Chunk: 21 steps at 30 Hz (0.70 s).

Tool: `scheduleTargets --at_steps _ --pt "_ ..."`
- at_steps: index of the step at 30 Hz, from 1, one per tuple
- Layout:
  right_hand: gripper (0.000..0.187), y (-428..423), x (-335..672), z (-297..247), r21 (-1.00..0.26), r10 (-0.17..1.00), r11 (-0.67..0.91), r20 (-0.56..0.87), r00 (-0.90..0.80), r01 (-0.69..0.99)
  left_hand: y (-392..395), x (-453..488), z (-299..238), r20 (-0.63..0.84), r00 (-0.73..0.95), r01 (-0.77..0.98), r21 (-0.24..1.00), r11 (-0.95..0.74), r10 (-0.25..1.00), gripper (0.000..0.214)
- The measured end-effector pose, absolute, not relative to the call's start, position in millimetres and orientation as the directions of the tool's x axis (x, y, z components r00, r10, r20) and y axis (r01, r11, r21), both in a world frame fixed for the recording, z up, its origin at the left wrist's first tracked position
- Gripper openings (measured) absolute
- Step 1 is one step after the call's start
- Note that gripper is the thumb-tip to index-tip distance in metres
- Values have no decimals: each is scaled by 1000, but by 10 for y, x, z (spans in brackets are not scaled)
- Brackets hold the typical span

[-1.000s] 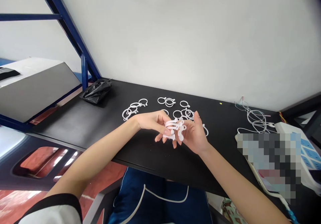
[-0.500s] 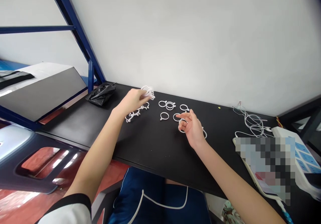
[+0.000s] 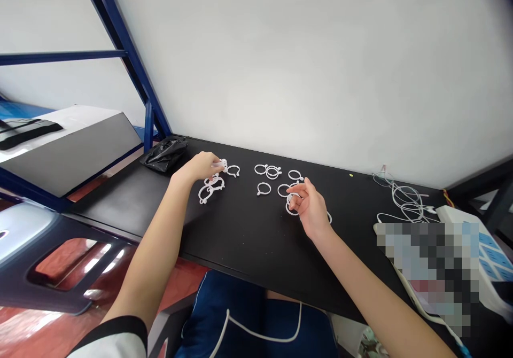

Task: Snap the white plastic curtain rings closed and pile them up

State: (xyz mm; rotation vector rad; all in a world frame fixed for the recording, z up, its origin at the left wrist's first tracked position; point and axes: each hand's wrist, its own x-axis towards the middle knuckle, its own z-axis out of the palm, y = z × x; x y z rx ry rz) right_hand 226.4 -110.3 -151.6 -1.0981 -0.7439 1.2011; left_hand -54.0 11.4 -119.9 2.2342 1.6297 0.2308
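Observation:
My left hand [image 3: 200,166] is closed on a bunch of white curtain rings [image 3: 222,163], held low at the left over the table. Several more white rings [image 3: 205,193] lie beside and below those fingers, partly overlapping. At the right, my right hand [image 3: 310,207] hovers with its fingers loosely bent and apart, holding nothing that I can see. Rings [image 3: 284,190] lie beneath and around it, some partly hidden by the hand. Between the hands lie a single ring [image 3: 263,188] and an overlapping group of rings [image 3: 273,172].
A crumpled black plastic bag [image 3: 164,155] lies at the back left of the black table [image 3: 240,235]. Toward the right are a coiled white cable [image 3: 406,200], a blurred-out device [image 3: 425,272] and a white box [image 3: 476,235]. A white wall rises behind.
My left hand has come down and to the left with its bunch of rings, toward the rings lying there. My right hand has stayed almost in place.

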Motion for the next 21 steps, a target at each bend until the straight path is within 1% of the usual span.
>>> scheduleTargets --at_steps 4,12,17,21 --pt "39 -1108 2272 -1501 -940 964 3 -89 252 -342 101 -538 -1188 -79 315 881 396 -260 946 36" --pt "37 -1110 2281 -1499 -943 961 12 -81 263 -333 149 -561 -1206 -7 326 863 409 -295 945 32" --pt "35 -1109 2285 -1504 -946 960 16 -76 269 -322 133 -566 -1206 74 311 859 404 -314 947 34" --pt "35 -1111 2286 -1510 -952 961 23 -63 271 -306 134 -556 -1193 170 293 861 382 -337 941 33"
